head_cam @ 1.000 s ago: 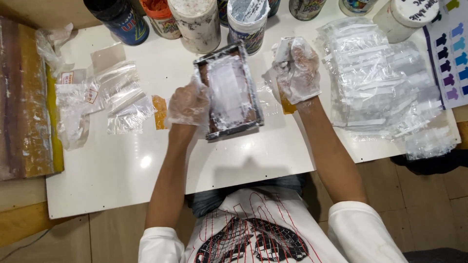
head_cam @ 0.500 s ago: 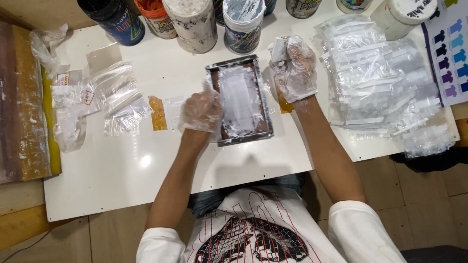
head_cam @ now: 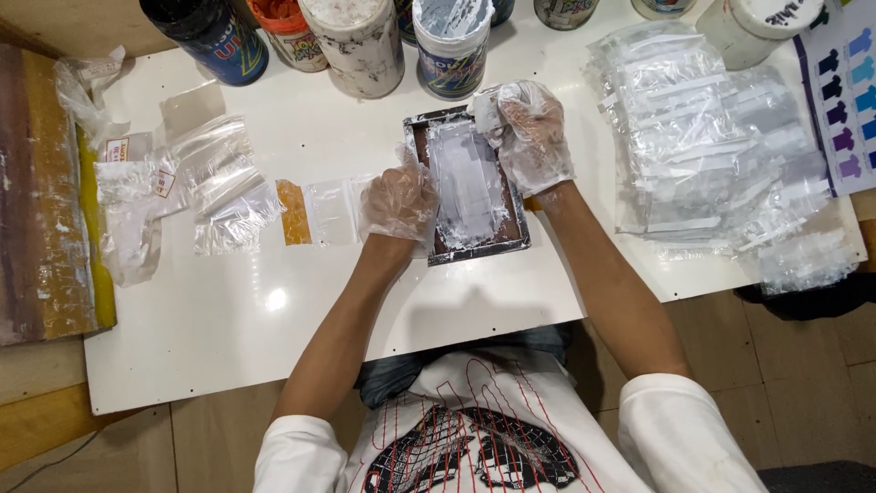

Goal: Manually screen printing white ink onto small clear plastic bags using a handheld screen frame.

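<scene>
Seen from the head camera, the person's left hand, in a thin clear glove, presses down on the left edge of a small dark-framed printing screen; the fingers lie curled and nearly flat on the frame rather than wrapped around it, which appears to pin it against the white table so it cannot slide. The right hand, gloved likewise, is closed around a small pale tool at the far right corner of the frame, presumably a scraper angled for a stroke; its exact form cannot be told. Between the two hands the screen lies flat, long side pointing away from the person, its mesh coated with a whitish, streaked layer that leaves dark brown margins along the frame. Just outside the left hand lie a small clear bag and an orange strip, with more loose bags beyond. Outside the right hand sits a heap of clear bags. Beyond the screen stands a row of paint jars, close enough to reach.
</scene>
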